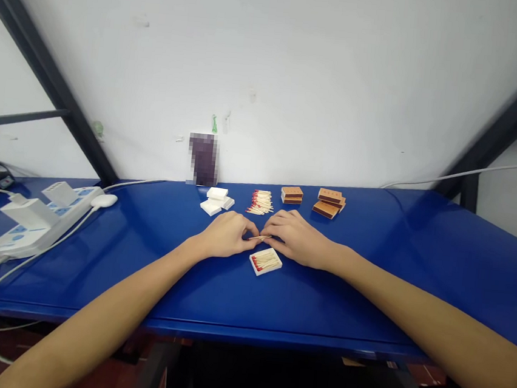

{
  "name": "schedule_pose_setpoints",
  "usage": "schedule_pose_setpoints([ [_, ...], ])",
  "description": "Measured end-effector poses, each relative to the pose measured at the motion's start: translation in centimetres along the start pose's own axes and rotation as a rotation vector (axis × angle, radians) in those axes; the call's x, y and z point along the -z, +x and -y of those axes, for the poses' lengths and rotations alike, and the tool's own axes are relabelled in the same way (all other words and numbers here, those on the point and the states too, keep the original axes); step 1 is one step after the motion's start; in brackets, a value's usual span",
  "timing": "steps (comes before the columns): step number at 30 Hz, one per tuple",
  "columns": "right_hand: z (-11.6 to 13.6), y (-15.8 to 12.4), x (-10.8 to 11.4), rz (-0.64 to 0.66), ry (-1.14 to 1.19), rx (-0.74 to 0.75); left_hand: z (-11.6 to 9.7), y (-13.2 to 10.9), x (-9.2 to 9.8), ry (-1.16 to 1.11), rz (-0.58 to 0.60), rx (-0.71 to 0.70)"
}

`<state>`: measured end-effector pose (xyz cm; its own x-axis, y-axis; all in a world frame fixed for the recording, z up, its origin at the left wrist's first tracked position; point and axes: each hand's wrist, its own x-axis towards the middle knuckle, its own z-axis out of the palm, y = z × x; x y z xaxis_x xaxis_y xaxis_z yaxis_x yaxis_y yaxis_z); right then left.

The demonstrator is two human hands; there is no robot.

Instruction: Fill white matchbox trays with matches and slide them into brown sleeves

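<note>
My left hand and my right hand meet at the middle of the blue table, their fingertips pinching a few matches between them. Just in front of the hands lies a white matchbox tray with several red-headed matches in it. Behind the fingers is a loose pile of matches, red heads mostly to the left. White trays are stacked beyond my left hand. Past my right hand stand brown matchbox sleeves, with another group of matchbox sleeves farther right.
On the left of the blue table lies a white power strip with plugs and cables. A blurred dark purple item leans against the white wall. Dark metal posts rise at both sides.
</note>
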<state>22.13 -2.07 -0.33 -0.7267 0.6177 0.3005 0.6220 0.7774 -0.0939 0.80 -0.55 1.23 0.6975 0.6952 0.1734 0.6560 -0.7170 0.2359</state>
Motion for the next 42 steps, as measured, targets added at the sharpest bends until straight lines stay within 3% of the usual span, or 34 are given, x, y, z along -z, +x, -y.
schedule_pose_setpoints([
  [4,0.3,0.2,0.2,0.041,0.004,-0.046,0.0,-0.1,0.1,-0.019,0.023,0.037],
  [9,0.7,0.4,0.5,0.091,-0.053,-0.048,0.5,-0.2,-0.3,0.039,-0.021,-0.055],
  [15,0.4,0.2,0.4,0.022,-0.056,-0.019,1.1,-0.1,-0.5,0.028,-0.066,-0.134],
  [23,0.3,0.3,0.6,0.011,-0.057,-0.012,0.3,0.0,-0.6,0.047,-0.042,-0.086],
  [32,0.0,0.4,-0.1,-0.093,0.093,-0.052,0.2,-0.2,-0.2,0.112,-0.057,-0.045],
  [37,0.5,-0.2,1.7,-0.135,0.146,-0.034,-0.9,-0.9,0.6,0.134,-0.121,-0.082],
  [42,1.5,-1.0,4.1,0.034,0.357,-0.027,-2.1,-1.6,0.8,0.181,-0.082,-0.232],
])
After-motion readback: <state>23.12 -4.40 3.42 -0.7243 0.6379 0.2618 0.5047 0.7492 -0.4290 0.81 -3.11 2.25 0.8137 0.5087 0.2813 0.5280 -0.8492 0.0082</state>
